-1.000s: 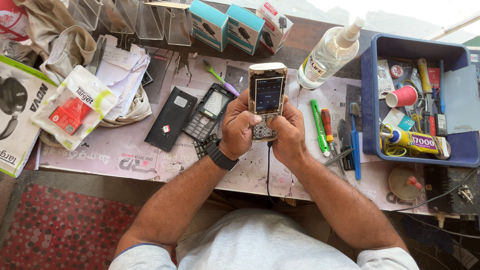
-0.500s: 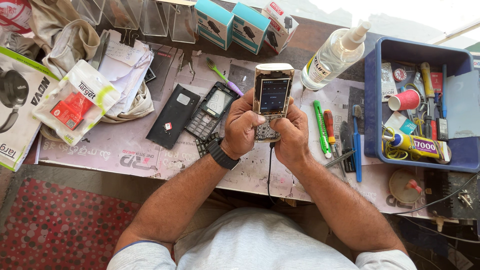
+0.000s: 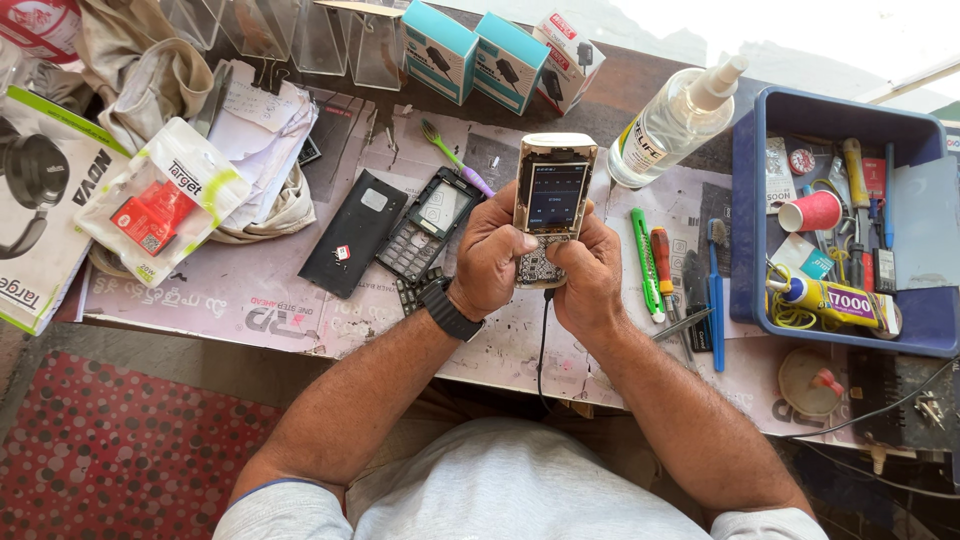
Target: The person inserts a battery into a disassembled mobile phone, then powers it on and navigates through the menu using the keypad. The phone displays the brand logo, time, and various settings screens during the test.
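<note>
A: Head view. Both hands hold one keypad phone (image 3: 553,205) upright above the bench (image 3: 250,310), screen lit and facing up. Left hand (image 3: 492,262) is wrapped around its lower left side, thumb on the keys. Right hand (image 3: 590,272) is closed on the lower right. A black wristwatch (image 3: 447,309) sits on the left wrist.

B: Cable?

A: A dark cable (image 3: 543,340) hangs from the phone's bottom edge, between the forearms.

B: Surroundings?

A: Just left of the left hand lie an opened phone body (image 3: 422,226) and a black back cover (image 3: 355,232), both flat on the bench. Right of the right hand: a green utility knife (image 3: 645,262), an orange-handled screwdriver (image 3: 663,268), a blue toothbrush (image 3: 716,290). Beyond them, a blue tray (image 3: 745,190) of tools. A clear spray bottle (image 3: 672,122) lies tilted behind the phone.
</note>
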